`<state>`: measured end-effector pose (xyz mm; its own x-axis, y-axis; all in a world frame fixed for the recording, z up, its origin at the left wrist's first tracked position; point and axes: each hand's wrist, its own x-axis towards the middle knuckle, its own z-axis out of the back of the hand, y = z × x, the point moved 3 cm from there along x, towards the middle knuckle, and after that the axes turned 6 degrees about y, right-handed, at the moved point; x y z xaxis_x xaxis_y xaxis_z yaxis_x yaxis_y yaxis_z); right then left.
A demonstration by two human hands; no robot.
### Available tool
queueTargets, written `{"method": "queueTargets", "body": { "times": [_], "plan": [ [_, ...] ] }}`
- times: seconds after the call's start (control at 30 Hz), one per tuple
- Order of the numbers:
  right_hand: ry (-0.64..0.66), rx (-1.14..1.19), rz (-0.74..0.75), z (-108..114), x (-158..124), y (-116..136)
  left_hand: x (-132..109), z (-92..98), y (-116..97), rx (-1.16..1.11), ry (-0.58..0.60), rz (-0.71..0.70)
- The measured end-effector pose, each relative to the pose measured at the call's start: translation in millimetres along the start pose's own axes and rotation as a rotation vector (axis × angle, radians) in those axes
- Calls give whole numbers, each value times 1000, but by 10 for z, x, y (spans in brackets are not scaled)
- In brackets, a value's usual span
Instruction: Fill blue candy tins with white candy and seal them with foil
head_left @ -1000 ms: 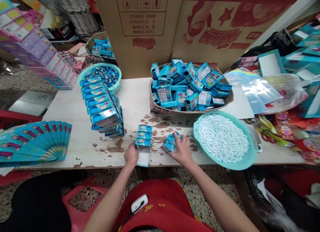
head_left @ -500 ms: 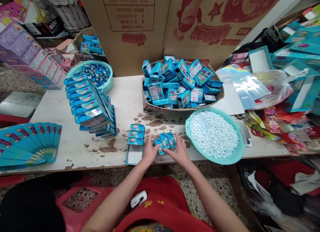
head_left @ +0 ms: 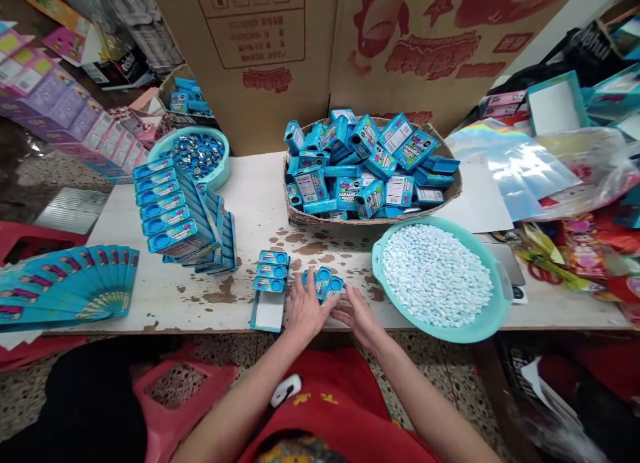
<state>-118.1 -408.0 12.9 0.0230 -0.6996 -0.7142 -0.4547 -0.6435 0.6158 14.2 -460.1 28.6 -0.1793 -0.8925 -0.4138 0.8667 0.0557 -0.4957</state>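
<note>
Three small blue boxes [head_left: 323, 282] with round recesses stand together near the table's front edge. My left hand [head_left: 307, 310] lies over the left one, fingers spread, touching it. Just right of the group, my right hand [head_left: 357, 315] has its fingers apart and nothing visible in them. Left of my hands, an open blue tray [head_left: 269, 311] holds three of the same boxes [head_left: 271, 271] in its far part; its near part shows bare white. A round turquoise basin [head_left: 501, 293] of small pale candies [head_left: 435, 276] is to the right.
A cut carton [head_left: 320, 218] heaped with blue boxes stands behind. At the left are stacked filled trays [head_left: 173, 233], fanned blue cards [head_left: 75, 283] and a basin [head_left: 223, 170] of small round pieces. Large cardboard [head_left: 320, 70] rises at the back. Bags and wrappers [head_left: 585, 250] lie right.
My left hand has moved onto the small boxes, and my right hand has drawn slightly back from them. The three boxes sit a little further left and are angled differently. The view has shifted slightly.
</note>
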Motion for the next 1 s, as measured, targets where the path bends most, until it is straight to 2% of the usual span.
{"method": "queueTargets", "body": {
  "times": [0.07,0.13,0.27,0.4,0.53,0.6,0.67,0.77,0.87,0.93,1.0],
  "plan": [
    [-9,137,-65,61,-3,-37,19,-33,-138,88,-1,40],
    [-50,199,-105,166,15,-90,86,-53,-293,139,14,12],
    [-162,103,-105,426,21,-278,154,-91,-485,183,129,-115],
    [-142,-25,-126,553,-81,-546,91,-122,-488,215,85,-201],
    [-131,-33,-158,533,-208,-764,135,-128,-432,262,64,-193],
    [-126,-20,-175,488,-244,-861,124,-76,-414,293,99,-224],
    [-113,-43,-184,425,-257,-967,10,49,-381,310,131,-292],
    [-20,-184,-46,254,-229,-1113,-337,379,-219,282,144,-406],
    [92,-388,203,-34,-158,-1226,-653,761,132,238,163,-509],
    [98,-533,339,-260,-73,-1276,-714,947,420,252,181,-584],
    [79,-655,453,-487,42,-1294,-643,1037,675,308,195,-658]
  ]
}}
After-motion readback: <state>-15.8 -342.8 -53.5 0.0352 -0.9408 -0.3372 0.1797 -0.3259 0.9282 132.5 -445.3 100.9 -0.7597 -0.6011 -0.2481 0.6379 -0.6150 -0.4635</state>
